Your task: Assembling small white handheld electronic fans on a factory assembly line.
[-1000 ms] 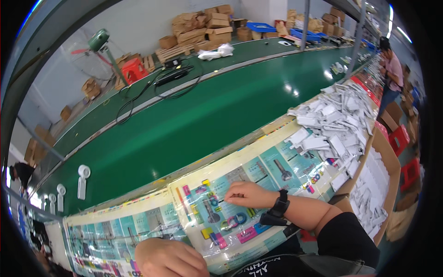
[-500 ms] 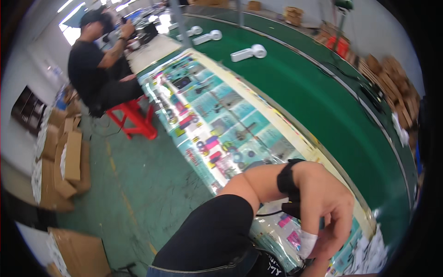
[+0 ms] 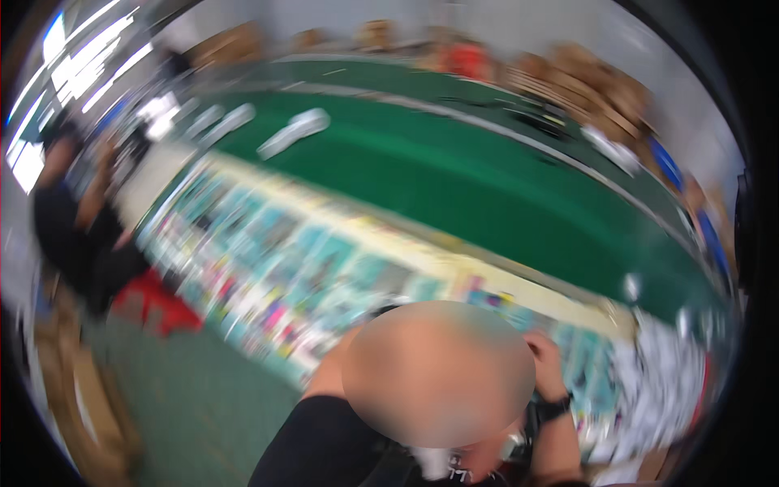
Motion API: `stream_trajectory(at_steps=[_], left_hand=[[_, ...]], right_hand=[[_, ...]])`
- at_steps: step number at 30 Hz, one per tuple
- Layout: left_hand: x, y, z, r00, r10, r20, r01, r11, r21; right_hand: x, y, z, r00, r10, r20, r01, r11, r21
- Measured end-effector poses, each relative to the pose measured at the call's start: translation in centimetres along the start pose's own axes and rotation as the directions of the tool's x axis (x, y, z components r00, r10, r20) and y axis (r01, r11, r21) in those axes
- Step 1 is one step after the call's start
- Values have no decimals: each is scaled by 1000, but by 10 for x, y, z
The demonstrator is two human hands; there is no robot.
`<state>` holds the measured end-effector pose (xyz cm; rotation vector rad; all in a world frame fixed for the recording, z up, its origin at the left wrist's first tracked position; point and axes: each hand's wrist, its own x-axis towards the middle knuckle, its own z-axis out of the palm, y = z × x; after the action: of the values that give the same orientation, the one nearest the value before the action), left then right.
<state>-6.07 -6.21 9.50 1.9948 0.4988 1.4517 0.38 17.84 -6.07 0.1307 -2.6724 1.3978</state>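
My left arm, in a black sleeve, reaches in from the lower edge and bends over the table. Most of my left hand (image 3: 438, 377) is smeared behind an oval blur, so its fingers and anything in them cannot be made out. A white wrapping (image 3: 432, 463) shows below it, near a finger. To its right, my right hand (image 3: 546, 361) is raised with a black band (image 3: 555, 407) at the wrist. Its fingers bend toward my left hand, but are too blurred to show a grip. Beneath both hands lies a table (image 3: 349, 268) covered with a colourful printed sheet.
A green conveyor belt (image 3: 422, 178) runs beyond the table, carrying several white round-headed devices (image 3: 296, 132). White crumpled material (image 3: 657, 381) is heaped at the right. A person (image 3: 77, 235) sits at far left on a red stool (image 3: 154, 304). Cardboard boxes (image 3: 85, 398) stand lower left.
My view has swung to the right, so the belt, person and stool shift left in the picture. My right hand and wristband have come into sight beside my left hand.
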Motion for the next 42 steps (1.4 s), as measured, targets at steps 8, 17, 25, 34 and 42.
stream_trajectory(at_steps=[8,17,25,34,42], left_hand=[[39,-7,-33,988,42,147,-39,999,-24],[42,-12,-29,993,2,120,2,999,-33],[48,-17,-33,992,14,124,-7,999,-52],[47,-15,-28,991,-15,131,18,1000,-18],[44,-1,-16,990,-93,105,91,996,23]], right_hand=[[-1,18,-13,998,-56,25,53,995,86],[-9,15,-2,997,-69,32,62,983,175],[-5,22,-6,993,-114,24,109,981,163],[-11,29,-4,983,-179,-29,181,977,112],[-7,18,1,988,-130,79,116,981,155]])
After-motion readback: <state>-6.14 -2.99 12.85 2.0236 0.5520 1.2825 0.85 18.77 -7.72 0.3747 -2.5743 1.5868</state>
